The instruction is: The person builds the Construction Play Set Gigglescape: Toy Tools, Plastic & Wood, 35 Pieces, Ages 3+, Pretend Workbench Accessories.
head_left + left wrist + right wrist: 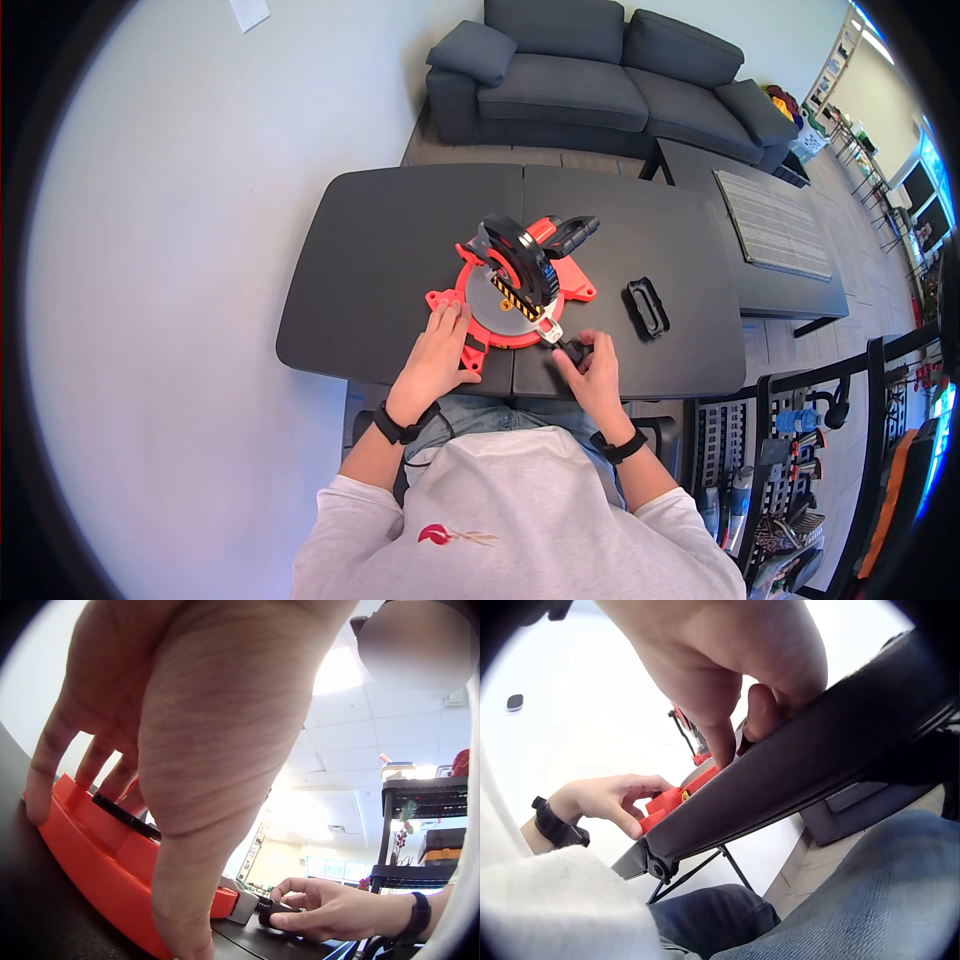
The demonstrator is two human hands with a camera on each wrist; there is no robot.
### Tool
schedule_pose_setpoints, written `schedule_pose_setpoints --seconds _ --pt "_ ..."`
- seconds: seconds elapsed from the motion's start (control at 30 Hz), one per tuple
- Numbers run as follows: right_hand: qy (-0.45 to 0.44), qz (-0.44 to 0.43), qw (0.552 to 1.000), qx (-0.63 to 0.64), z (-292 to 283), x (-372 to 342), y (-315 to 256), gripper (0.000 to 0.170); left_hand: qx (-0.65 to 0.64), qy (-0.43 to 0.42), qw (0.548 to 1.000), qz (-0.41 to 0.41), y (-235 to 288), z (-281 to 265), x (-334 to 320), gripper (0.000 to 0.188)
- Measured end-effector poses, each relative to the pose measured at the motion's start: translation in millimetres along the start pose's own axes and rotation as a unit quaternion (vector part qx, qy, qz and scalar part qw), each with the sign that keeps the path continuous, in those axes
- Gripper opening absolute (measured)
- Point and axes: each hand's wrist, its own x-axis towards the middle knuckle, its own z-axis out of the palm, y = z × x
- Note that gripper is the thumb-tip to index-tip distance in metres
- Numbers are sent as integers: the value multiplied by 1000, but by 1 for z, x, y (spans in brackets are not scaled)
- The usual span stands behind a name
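Note:
A toy mitre saw with a red base (512, 341), grey round plate (484, 300) and black round guard (522, 262) stands on the black table. My left hand (432, 352) rests on the base's left part; in the left wrist view its extended fingers lie over the red base (97, 862) and the thumb points down at the near side. At the front right, my right hand (597, 377) pinches a black knob (574, 352) between thumb and fingers. The left wrist view shows this knob (265, 911) joined to a grey piece. Its tip is hidden by the fingers.
On the table (390, 215), a black oval frame-like piece (648, 307) lies right of the saw. A second table with a grey mat (770, 225) stands beyond at the right, a grey sofa (560, 95) behind. Black shelving (765, 440) is at the right, a white wall at the left.

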Motion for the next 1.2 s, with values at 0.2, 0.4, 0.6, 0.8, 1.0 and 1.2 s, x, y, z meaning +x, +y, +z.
schedule_pose_setpoints --seconds 0.2,0.4,0.6,0.8,1.0,1.2 --pt "-45 1 999 -22 -3 0 7 41 1 -2 1000 1 1 -1 0 118" --pt "-44 -30 996 -74 2 1 23 41 1 -4 1000 0 1 -1 0 118" --pt "-35 6 999 -10 -2 -1 9 40 -1 -7 1000 -2 1 -2 0 118" --pt "-46 -30 996 -63 4 -1 28 54 -1 -2 1000 0 0 -1 -1 117" --pt "-39 -2 999 -11 -3 1 5 47 3 2 1000 4 0 0 0 117" --pt "-58 -22 997 -37 -3 2 14 44 5 1 1000 5 -1 0 0 117"
